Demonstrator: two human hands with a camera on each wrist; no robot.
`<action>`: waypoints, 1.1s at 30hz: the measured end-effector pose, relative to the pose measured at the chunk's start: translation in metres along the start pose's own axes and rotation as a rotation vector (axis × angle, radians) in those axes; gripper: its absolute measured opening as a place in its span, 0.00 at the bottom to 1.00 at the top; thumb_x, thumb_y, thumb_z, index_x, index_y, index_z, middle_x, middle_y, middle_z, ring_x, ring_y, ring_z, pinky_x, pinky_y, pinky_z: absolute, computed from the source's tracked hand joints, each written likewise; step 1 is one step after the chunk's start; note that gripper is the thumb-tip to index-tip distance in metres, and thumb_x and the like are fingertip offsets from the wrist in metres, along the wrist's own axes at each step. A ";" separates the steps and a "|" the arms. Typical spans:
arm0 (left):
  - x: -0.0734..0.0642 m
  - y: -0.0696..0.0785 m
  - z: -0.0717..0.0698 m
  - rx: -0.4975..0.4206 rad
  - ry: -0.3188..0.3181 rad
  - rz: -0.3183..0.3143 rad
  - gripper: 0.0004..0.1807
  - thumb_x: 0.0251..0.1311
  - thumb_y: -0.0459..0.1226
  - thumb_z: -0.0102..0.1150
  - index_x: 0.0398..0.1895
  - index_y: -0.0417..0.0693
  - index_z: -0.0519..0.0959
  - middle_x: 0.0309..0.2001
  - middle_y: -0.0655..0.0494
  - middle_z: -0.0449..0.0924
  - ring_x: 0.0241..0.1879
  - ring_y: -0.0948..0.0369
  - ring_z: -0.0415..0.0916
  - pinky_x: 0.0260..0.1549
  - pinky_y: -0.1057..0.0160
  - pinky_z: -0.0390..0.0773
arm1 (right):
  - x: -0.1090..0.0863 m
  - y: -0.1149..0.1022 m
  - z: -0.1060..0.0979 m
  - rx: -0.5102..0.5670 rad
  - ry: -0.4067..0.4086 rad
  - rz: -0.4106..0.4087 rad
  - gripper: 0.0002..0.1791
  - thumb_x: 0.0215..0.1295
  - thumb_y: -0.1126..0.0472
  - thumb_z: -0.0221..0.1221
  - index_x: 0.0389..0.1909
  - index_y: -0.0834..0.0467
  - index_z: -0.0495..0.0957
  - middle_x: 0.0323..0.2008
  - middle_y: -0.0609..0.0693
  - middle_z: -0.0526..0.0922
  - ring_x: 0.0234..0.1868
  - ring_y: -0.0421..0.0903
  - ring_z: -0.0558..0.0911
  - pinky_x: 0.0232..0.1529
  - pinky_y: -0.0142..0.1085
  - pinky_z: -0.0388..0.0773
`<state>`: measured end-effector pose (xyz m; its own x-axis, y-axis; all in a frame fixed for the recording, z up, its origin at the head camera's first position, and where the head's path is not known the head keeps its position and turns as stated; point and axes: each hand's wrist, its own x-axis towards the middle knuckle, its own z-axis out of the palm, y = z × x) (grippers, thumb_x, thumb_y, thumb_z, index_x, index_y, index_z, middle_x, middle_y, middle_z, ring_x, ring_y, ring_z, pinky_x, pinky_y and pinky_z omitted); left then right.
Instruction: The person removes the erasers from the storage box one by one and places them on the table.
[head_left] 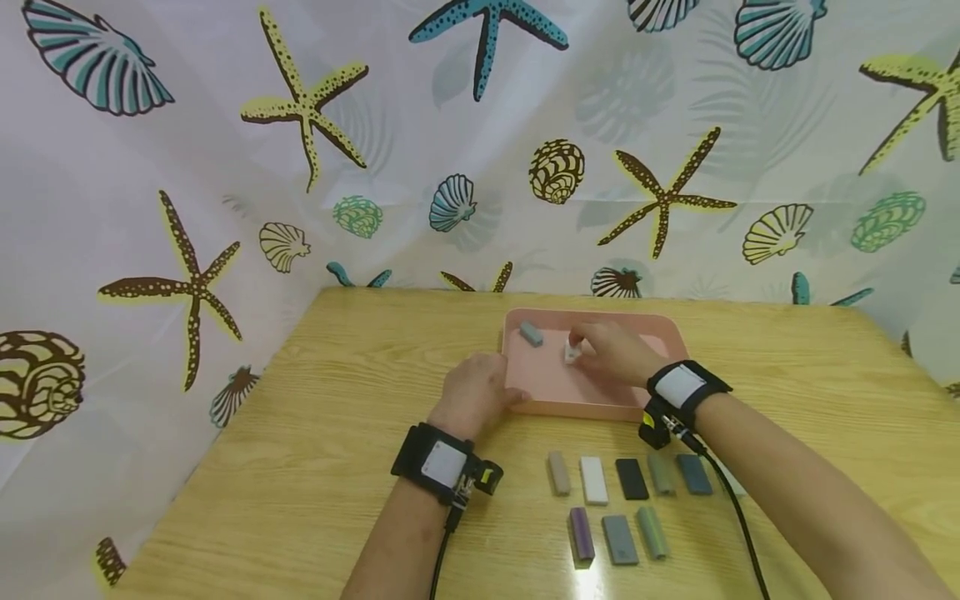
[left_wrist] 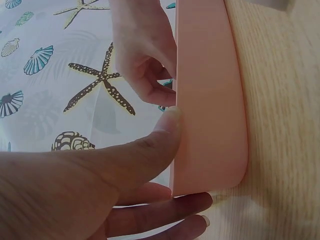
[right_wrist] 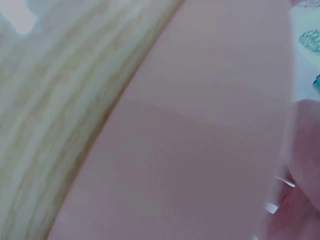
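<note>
A pink tray [head_left: 570, 410] lies on the wooden table. My left hand [head_left: 474, 390] grips its near left corner; in the left wrist view the thumb [left_wrist: 167, 127] lies at the rim of one wall and the fingers reach round the corner. Inside the tray, my right hand [head_left: 615, 354] pinches a small white block [head_left: 572, 353], partly covered by the fingers. A grey-blue block [head_left: 531, 334] lies near the tray's far left corner. In the right wrist view the tray wall [right_wrist: 190, 125] hides most of the right hand [right_wrist: 305, 160].
In front of the tray, small blocks lie in two rows, among them beige [head_left: 558, 473], white [head_left: 593, 481], black [head_left: 632, 479], purple [head_left: 581, 534], grey [head_left: 620, 540] and green [head_left: 652, 532] ones. A patterned cloth [head_left: 510, 242] hangs behind the table. Cables run from both wrist cameras.
</note>
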<state>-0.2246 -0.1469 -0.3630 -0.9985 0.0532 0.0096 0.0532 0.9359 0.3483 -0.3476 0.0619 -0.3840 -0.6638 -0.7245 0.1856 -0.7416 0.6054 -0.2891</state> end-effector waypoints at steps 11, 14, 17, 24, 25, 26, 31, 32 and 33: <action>0.000 -0.002 0.000 0.000 -0.005 0.011 0.22 0.50 0.50 0.65 0.38 0.42 0.76 0.23 0.56 0.72 0.22 0.62 0.67 0.18 0.67 0.63 | -0.026 -0.033 -0.015 -0.015 0.044 -0.147 0.16 0.52 0.63 0.65 0.41 0.57 0.73 0.35 0.52 0.77 0.30 0.45 0.72 0.31 0.37 0.71; 0.000 -0.001 0.000 0.003 -0.010 0.012 0.21 0.50 0.50 0.64 0.37 0.43 0.76 0.24 0.55 0.72 0.22 0.62 0.67 0.17 0.67 0.63 | -0.037 -0.040 -0.019 -0.042 0.047 -0.176 0.16 0.53 0.61 0.65 0.41 0.55 0.73 0.34 0.49 0.75 0.28 0.42 0.70 0.29 0.34 0.70; 0.000 0.001 -0.001 0.002 -0.015 0.000 0.21 0.50 0.50 0.65 0.35 0.43 0.75 0.23 0.55 0.72 0.21 0.62 0.67 0.17 0.67 0.63 | -0.048 -0.047 -0.025 -0.066 0.062 -0.232 0.15 0.53 0.60 0.65 0.41 0.54 0.73 0.35 0.46 0.75 0.29 0.41 0.70 0.29 0.32 0.70; -0.001 0.002 -0.001 -0.013 -0.005 0.000 0.20 0.49 0.49 0.66 0.33 0.43 0.75 0.22 0.55 0.72 0.20 0.62 0.67 0.16 0.67 0.64 | -0.078 -0.061 -0.034 -0.038 0.066 -0.263 0.15 0.55 0.58 0.64 0.42 0.50 0.72 0.36 0.41 0.73 0.28 0.40 0.70 0.28 0.31 0.70; -0.001 0.001 -0.001 -0.013 -0.003 0.002 0.20 0.48 0.49 0.66 0.33 0.43 0.75 0.22 0.55 0.72 0.20 0.62 0.67 0.16 0.67 0.64 | -0.082 -0.062 -0.034 -0.030 0.071 -0.265 0.14 0.55 0.58 0.64 0.41 0.50 0.72 0.36 0.40 0.73 0.27 0.40 0.70 0.28 0.31 0.69; -0.001 0.001 0.000 -0.016 -0.005 -0.002 0.19 0.48 0.49 0.66 0.32 0.44 0.75 0.22 0.55 0.72 0.20 0.62 0.67 0.16 0.67 0.64 | -0.086 -0.063 -0.034 -0.020 0.074 -0.268 0.14 0.55 0.59 0.63 0.41 0.50 0.72 0.36 0.40 0.73 0.27 0.40 0.70 0.28 0.31 0.70; 0.000 0.000 0.000 -0.010 -0.004 -0.006 0.19 0.48 0.50 0.66 0.29 0.45 0.73 0.22 0.55 0.71 0.21 0.62 0.66 0.17 0.66 0.64 | -0.107 -0.066 -0.038 0.023 0.067 -0.290 0.14 0.54 0.60 0.64 0.41 0.49 0.72 0.39 0.40 0.74 0.34 0.37 0.73 0.33 0.33 0.73; 0.000 0.000 0.000 -0.010 -0.005 -0.008 0.19 0.49 0.50 0.66 0.29 0.45 0.73 0.22 0.55 0.71 0.21 0.62 0.66 0.17 0.66 0.64 | -0.111 -0.066 -0.039 0.031 0.060 -0.291 0.15 0.54 0.60 0.64 0.41 0.49 0.72 0.40 0.39 0.74 0.36 0.36 0.72 0.34 0.33 0.73; 0.000 0.000 0.000 -0.008 -0.005 -0.007 0.19 0.49 0.50 0.66 0.30 0.45 0.73 0.22 0.55 0.71 0.21 0.62 0.66 0.17 0.66 0.64 | -0.115 -0.067 -0.040 0.035 0.052 -0.291 0.16 0.54 0.59 0.65 0.42 0.49 0.72 0.41 0.39 0.74 0.36 0.36 0.72 0.35 0.33 0.73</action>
<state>-0.2248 -0.1463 -0.3632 -0.9988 0.0486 0.0029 0.0464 0.9334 0.3559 -0.2253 0.1181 -0.3485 -0.4287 -0.8475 0.3130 -0.8982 0.3626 -0.2485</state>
